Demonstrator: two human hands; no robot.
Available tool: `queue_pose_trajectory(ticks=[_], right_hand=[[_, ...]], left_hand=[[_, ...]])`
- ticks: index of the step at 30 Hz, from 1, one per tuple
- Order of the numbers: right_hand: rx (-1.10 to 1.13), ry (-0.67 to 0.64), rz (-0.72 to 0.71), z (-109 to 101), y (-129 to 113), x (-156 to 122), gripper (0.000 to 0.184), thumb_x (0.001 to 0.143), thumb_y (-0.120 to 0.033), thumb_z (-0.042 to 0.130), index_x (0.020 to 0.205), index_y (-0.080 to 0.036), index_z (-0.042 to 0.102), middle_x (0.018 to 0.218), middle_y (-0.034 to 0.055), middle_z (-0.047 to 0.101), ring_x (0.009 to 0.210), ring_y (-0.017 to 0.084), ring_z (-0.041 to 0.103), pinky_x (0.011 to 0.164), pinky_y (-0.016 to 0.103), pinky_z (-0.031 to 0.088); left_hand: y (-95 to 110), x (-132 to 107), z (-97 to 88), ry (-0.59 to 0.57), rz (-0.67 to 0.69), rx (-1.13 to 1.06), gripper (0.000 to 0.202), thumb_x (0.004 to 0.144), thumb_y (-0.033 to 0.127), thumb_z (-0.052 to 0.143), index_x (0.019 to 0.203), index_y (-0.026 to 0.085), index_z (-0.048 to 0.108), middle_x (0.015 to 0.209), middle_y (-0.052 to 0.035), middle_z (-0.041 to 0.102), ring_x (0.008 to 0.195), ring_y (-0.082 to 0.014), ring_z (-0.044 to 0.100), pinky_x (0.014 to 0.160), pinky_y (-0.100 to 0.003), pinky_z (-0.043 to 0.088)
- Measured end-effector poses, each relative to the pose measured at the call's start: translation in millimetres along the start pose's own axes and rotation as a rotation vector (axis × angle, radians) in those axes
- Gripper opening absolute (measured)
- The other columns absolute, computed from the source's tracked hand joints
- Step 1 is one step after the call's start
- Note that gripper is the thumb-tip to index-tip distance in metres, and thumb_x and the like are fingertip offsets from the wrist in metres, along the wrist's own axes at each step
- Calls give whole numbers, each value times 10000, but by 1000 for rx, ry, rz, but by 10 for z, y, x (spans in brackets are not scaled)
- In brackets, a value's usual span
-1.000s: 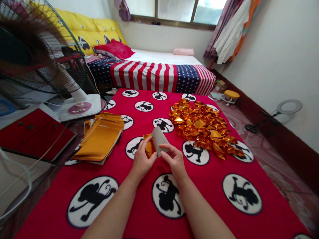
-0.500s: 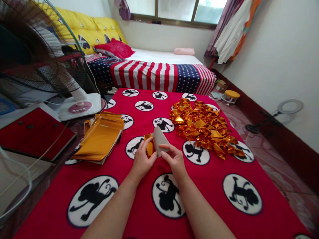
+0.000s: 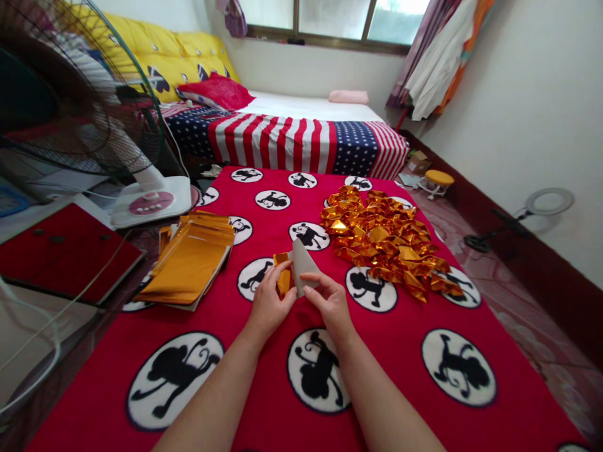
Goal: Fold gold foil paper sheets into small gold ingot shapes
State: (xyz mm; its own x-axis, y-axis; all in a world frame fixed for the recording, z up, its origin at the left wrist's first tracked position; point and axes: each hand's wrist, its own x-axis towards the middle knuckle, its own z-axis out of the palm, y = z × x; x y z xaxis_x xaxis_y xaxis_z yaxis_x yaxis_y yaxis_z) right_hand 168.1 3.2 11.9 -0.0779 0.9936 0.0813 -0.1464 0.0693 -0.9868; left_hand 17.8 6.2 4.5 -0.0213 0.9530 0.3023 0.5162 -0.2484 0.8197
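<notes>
Red-clothed worktop [image 3: 391, 358] | gold shaped pieces [image 3: 381, 237] heaped beyond and right of the right hand [image 3: 331, 302], judged done | flat gold sheets [image 3: 186, 260] stacked beyond and left of the left hand [image 3: 269, 302], judged remaining | gold-and-grey sheet [image 3: 303, 269], seemingly one piece, pinched between both hands, part-bent, judged midway

A yellow-topped stool [image 3: 439, 178] stands near a cardboard box [image 3: 418, 162].
</notes>
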Motion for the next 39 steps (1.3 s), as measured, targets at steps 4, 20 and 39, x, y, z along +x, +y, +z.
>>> queue_pose_trajectory(ticks=[4,20,39], right_hand=[[-21,5,-4,-2,-3,-1,243,747,-271,698,981,-212,727,938,32,718,696,143,619,658,255,515],[-57,9,-22,2,1,13,231,740,-258,691,963,-215,732,913,31,717,721,156,623,658,265,522],[-184,-14,-59,-7,38,22,197,785,-230,651,965,-207,729,957,41,705,740,150,624,655,252,500]], left_hand=[[-4,-1,2,6,5,3,503,763,158,598,1259,208,535,1224,-89,606,1124,-241,591,997,-400,462],[-12,4,12,-6,4,54,454,756,143,581,1207,187,580,1192,-94,656,1092,-245,628,975,-404,497],[15,9,6,-33,2,98,445,760,131,570,1202,175,585,1201,-100,651,1104,-244,622,970,-382,499]])
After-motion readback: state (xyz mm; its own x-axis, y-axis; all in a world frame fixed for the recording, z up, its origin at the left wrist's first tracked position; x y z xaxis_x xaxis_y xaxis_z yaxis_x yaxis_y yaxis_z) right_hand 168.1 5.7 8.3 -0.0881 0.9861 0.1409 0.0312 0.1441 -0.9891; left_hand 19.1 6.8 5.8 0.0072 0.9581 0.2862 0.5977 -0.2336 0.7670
